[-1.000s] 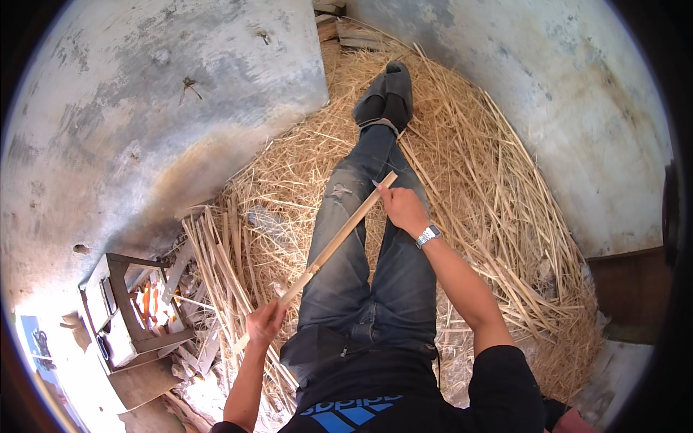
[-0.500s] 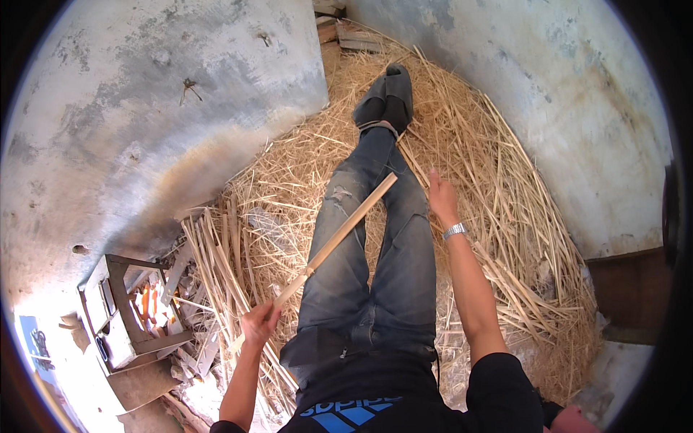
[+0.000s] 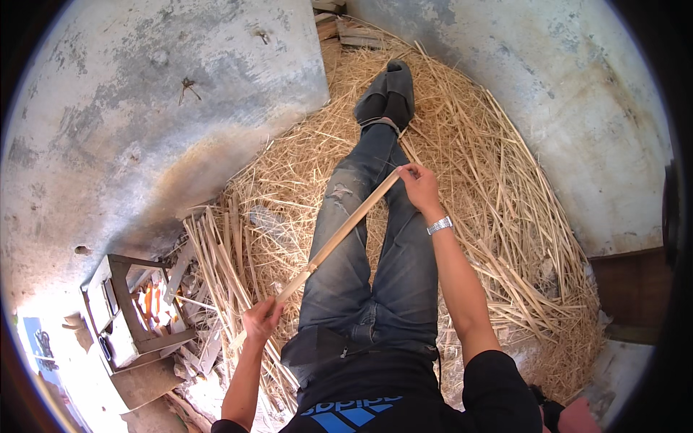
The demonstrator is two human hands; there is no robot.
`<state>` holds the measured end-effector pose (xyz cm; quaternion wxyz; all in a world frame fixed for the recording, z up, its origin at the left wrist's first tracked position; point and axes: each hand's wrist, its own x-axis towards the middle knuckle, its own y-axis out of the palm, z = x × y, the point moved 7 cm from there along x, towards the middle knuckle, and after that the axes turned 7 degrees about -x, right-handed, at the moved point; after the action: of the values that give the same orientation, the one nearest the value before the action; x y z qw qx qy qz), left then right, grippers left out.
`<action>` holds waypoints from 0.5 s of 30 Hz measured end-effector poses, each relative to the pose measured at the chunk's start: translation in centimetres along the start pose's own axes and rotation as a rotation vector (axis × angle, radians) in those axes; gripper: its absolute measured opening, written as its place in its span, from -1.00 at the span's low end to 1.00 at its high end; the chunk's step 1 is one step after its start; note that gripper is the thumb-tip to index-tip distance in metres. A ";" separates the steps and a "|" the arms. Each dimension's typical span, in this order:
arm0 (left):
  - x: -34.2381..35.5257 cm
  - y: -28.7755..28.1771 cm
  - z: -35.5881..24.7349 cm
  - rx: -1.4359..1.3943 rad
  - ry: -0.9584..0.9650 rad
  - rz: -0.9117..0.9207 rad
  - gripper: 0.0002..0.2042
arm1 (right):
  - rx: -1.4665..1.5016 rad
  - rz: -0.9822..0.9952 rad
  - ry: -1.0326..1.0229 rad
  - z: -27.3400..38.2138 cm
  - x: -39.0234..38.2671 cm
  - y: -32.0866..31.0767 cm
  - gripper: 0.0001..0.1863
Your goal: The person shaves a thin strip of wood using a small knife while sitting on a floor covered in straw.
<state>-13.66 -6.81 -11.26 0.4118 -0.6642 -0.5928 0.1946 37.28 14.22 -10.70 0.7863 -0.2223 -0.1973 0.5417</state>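
A long, flat bamboo strip (image 3: 337, 237) slants across my thighs, its far end to the right near the knees. A darker joint shows partway along it. My left hand (image 3: 261, 320) is closed round the strip near its lower end, and a short pale piece sticks out below the fist. At the far end my right hand (image 3: 421, 189), with a metal watch on the wrist, pinches the strip's tip between thumb and fingers. A thin fibre seems to stick up by that tip. Under the strip lie my worn jeans (image 3: 336, 281), torn at one knee.
Loose shavings and split strips (image 3: 462, 137) cover the floor. A bundle of bamboo strips (image 3: 224, 252) lies at my left, beside a wooden frame (image 3: 137, 317) with orange-handled items inside. Grey walls (image 3: 166, 94) rise on both sides. A brown board (image 3: 628, 292) stands at right.
My right hand has moved left from beside the knee to the strip's far end and taken hold of it. The left hand and the strip have stayed nearly still.
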 end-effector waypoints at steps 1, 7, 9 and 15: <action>0.0 -0.1 0.0 -0.008 0.010 -0.018 -0.71 | 0.001 0.001 -0.002 0.2 0.0 0.2 -0.61; 0.1 -0.1 0.0 -0.034 -0.007 -0.028 -0.71 | 0.100 -0.080 0.052 0.6 -1.8 -0.9 -0.58; 0.4 0.3 -0.1 -0.034 -0.006 -0.018 -0.71 | -0.050 0.011 -0.089 0.6 -2.0 -0.8 -0.62; 0.2 -0.3 -0.2 -0.057 0.011 -0.043 -0.73 | 0.068 -0.075 -0.019 4.0 -2.9 -0.5 -0.61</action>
<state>-13.65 -6.74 -10.88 0.4001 -0.6639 -0.6099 0.1649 34.49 11.93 -7.31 0.8113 -0.1827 -0.1943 0.5203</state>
